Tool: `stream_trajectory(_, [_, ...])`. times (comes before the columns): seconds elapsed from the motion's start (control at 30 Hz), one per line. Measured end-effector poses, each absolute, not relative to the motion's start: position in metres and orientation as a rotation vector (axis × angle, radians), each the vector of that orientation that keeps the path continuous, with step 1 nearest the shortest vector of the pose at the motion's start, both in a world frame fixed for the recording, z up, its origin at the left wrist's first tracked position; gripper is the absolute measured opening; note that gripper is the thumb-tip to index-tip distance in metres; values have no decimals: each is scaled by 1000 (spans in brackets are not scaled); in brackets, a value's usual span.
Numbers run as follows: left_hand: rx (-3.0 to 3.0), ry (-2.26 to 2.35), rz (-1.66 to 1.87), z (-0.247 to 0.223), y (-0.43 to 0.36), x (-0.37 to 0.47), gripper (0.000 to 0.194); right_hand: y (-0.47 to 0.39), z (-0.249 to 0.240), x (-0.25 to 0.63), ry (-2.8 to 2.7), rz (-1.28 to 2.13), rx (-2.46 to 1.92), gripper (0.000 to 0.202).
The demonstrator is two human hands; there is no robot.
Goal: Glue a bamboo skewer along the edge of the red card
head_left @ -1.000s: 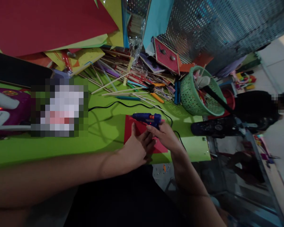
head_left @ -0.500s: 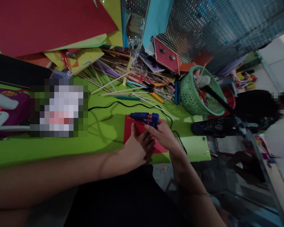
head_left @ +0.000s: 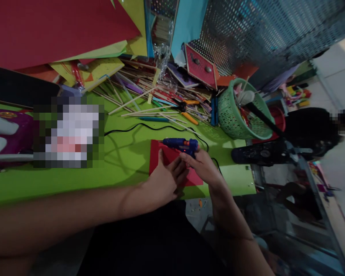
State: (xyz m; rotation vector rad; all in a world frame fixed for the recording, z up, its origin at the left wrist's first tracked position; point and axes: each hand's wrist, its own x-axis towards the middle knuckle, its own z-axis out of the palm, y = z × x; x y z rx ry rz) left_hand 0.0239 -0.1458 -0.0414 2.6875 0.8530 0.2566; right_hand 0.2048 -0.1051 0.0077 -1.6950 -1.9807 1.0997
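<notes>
A blue glue gun [head_left: 180,145] with a small red light is gripped in my right hand [head_left: 204,165], its nozzle pointing left. Below the gun, a red sheet [head_left: 154,157] lies on the green table [head_left: 126,163] near its front edge. My left hand [head_left: 165,182] lies on this sheet with fingers stretched out, thumb pointing away from me. A black cord [head_left: 126,129] runs over the tabletop behind the sheet.
Orange-handled pliers [head_left: 189,117] and thin wooden sticks [head_left: 140,112] are heaped at the back. A green basket [head_left: 232,119] stands right, by a black upright device [head_left: 255,153]. A purple appliance [head_left: 23,126] sits left. Another person's arm [head_left: 290,195] shows at far right.
My right hand has shifted the glue gun slightly to the right over the red sheet. My left hand stays in nearly the same place.
</notes>
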Motion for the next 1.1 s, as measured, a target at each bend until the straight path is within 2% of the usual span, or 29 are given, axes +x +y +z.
stream_trajectory(0.3, [2683,863,233,-39,-146,24,53,-104,8,199,-1997,1081,-1695,40])
stream_trajectory(0.77, [2685,847,276,-44,-146,24,59,-106,10,204,-1973,1085,-1662,37])
stream_trajectory(1.1, [2729,848,223,-42,-147,24,55,-106,9,202,-1990,1082,-1699,38])
